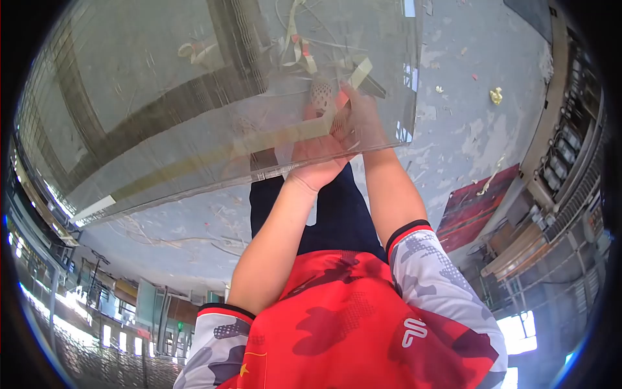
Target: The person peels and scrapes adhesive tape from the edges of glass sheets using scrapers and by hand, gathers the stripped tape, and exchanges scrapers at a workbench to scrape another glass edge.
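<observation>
- Across upper left and centre: clear sheet [214, 110], tape strip [314, 128] near its lower edge, perhaps for binding.
- Upper centre, at that edge: left hand [321, 168], seemingly bracing from below; cannot tell whether clenched.
- Just right: right hand [366, 117] near tape, perhaps steadying the corner; grip too blurred to tell.

The floor [453, 133] is grey, and its surface looks worn, with many pale patches. Near its right edge there lies a crumpled yellow scrap [495, 96], with smaller bits [439, 89] scattered beside it. Along the same edge, closer to the person, lies a dark red sheet [476, 214], with a narrow pale strip [486, 185] at its border.
</observation>
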### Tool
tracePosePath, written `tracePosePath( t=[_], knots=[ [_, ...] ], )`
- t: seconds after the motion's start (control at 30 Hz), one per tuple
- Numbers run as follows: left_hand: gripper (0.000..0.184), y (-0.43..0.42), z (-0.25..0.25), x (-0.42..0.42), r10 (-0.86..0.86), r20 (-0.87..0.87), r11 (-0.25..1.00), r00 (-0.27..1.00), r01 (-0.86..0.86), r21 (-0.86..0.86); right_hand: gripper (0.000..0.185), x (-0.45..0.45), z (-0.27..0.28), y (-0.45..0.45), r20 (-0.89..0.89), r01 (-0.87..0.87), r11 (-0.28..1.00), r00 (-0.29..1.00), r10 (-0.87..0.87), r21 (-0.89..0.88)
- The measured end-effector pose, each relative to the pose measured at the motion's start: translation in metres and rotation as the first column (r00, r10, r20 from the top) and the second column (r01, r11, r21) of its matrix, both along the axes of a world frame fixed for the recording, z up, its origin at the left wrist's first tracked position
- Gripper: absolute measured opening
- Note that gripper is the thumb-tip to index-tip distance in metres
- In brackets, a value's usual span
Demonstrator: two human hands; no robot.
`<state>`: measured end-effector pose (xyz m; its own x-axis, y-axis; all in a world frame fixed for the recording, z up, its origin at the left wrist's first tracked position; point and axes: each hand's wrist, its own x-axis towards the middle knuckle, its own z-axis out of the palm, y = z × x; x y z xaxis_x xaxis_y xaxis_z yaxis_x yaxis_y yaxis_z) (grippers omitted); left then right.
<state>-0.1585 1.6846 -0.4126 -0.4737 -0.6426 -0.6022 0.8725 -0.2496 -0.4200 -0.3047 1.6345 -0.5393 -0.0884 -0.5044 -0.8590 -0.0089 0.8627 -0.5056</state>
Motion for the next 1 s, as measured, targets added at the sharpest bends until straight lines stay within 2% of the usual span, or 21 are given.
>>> tracePosePath(
  t=[0.03, 0.1, 0.17, 0.2, 0.23, 0.27, 0.33, 0.4, 0.47, 0.5, 0.53, 0.6, 0.67, 0.73, 0.77, 0.8, 0.83, 0.87, 0.93, 0.97, 1.0],
  knots=[
    [0.056, 0.003, -0.005, -0.001, 0.011, 0.003, 1.000, 1.000, -0.011, 0.001, 0.035, -0.001, -0.002, -0.003, -0.020, -0.029, 0.999, 0.999, 0.029, -0.012],
    [0.047, 0.011, -0.018, -0.001, 0.232, -0.239, 0.954, 0.943, -0.269, -0.133, 0.036, -0.001, -0.015, -0.002, -0.040, -0.008, 0.999, 0.999, 0.010, 0.041],
    [0.043, 0.015, -0.030, 0.006, 0.220, -0.168, 0.953, 0.961, -0.248, -0.176, 0.036, -0.008, -0.019, 0.007, -0.059, 0.011, 0.995, 0.998, -0.005, 0.096],
    [0.039, 0.017, -0.033, 0.011, 0.196, -0.102, 0.954, 0.975, -0.214, -0.210, 0.039, -0.021, -0.011, 0.018, -0.120, -0.300, 0.949, 0.950, 0.288, -0.098],
    [0.039, 0.019, -0.039, 0.017, 0.209, -0.097, 0.951, 0.973, -0.225, -0.212, 0.045, -0.042, -0.022, 0.026, -0.025, -0.250, 0.965, 0.968, 0.248, -0.084],
    [0.042, 0.022, -0.048, 0.024, 0.262, -0.177, 0.957, 0.949, -0.278, -0.078, 0.053, -0.063, -0.032, 0.034, 0.067, -0.199, 0.978, 0.977, 0.203, -0.060],
    [0.047, 0.036, -0.067, 0.043, 0.336, -0.251, 0.941, 0.908, -0.332, 0.060, 0.058, -0.112, -0.040, 0.046, 0.188, 0.167, 0.976, 0.963, -0.191, 0.138],
    [0.048, 0.067, -0.095, 0.084, 0.378, -0.185, 0.925, 0.907, -0.364, 0.108, 0.048, -0.119, 0.009, 0.043, 0.014, 0.286, 0.957, 0.958, -0.285, -0.049],
    [0.050, 0.094, -0.120, 0.121, 0.417, -0.117, 0.904, 0.901, -0.398, 0.153, 0.045, -0.144, 0.039, 0.030, -0.204, 0.358, 0.932, 0.910, -0.362, -0.055],
    [0.052, 0.101, -0.126, 0.129, 0.432, -0.084, 0.893, 0.898, -0.413, 0.179, 0.045, -0.188, 0.035, 0.026, -0.323, 0.325, 0.946, 0.897, -0.301, 0.021],
    [0.052, 0.098, -0.120, 0.135, 0.445, -0.084, 0.887, 0.892, -0.425, 0.181, 0.041, -0.198, 0.052, 0.014, -0.406, 0.298, 0.954, 0.869, -0.284, -0.030],
    [0.036, 0.090, -0.101, 0.151, 0.360, 0.168, 0.909, 0.918, -0.385, 0.157, 0.038, -0.204, 0.088, -0.021, -0.536, 0.170, 0.966, 0.806, -0.250, -0.194],
    [0.036, 0.100, -0.116, 0.158, 0.417, 0.132, 0.898, 0.899, -0.430, 0.095, 0.037, -0.186, 0.116, -0.061, -0.634, -0.062, 0.927, 0.746, -0.203, -0.369],
    [0.036, 0.110, -0.142, 0.163, 0.479, 0.103, 0.875, 0.872, -0.483, 0.021, 0.034, -0.144, 0.149, -0.107, -0.708, -0.332, 0.812, 0.693, -0.135, -0.480],
    [0.036, 0.116, -0.156, 0.163, 0.326, 0.480, 0.942, 0.815, -0.321, -0.096, 0.034, -0.115, 0.168, -0.128, -0.735, -0.466, 0.713, 0.671, -0.101, -0.524],
    [0.036, 0.122, -0.172, 0.160, 0.175, 0.792, 0.984, 0.585, -0.128, -0.122, 0.034, -0.077, 0.192, -0.147, -0.806, -0.604, 0.639, 0.590, -0.044, -0.477],
    [0.036, 0.129, -0.190, 0.160, 0.039, 0.973, 0.997, 0.227, 0.053, -0.052, 0.035, -0.030, 0.215, -0.159, -0.866, -0.725, 0.546, 0.499, -0.001, -0.419],
    [0.036, 0.136, -0.211, 0.162, -0.063, 0.981, 0.977, -0.183, 0.189, 0.098, 0.031, 0.028, 0.236, -0.164, -0.882, -0.805, 0.398, 0.470, -0.024, -0.440],
    [0.036, 0.163, -0.269, 0.178, -0.121, 0.811, 0.930, -0.572, 0.220, 0.293, 0.024, 0.126, 0.262, -0.163, -0.917, -0.907, 0.151, 0.398, 0.009, -0.392],
    [0.041, 0.167, -0.277, 0.194, -0.183, 0.826, 0.927, -0.533, 0.186, 0.325, 0.022, 0.164, 0.266, -0.162, -0.938, -0.940, 0.054, 0.340, 0.069, -0.337],
    [0.047, 0.171, -0.273, 0.210, -0.224, 0.915, 0.944, -0.337, 0.160, 0.290, 0.024, 0.205, 0.264, -0.159, -0.921, -0.920, -0.070, 0.377, 0.097, -0.384]
  ],
)
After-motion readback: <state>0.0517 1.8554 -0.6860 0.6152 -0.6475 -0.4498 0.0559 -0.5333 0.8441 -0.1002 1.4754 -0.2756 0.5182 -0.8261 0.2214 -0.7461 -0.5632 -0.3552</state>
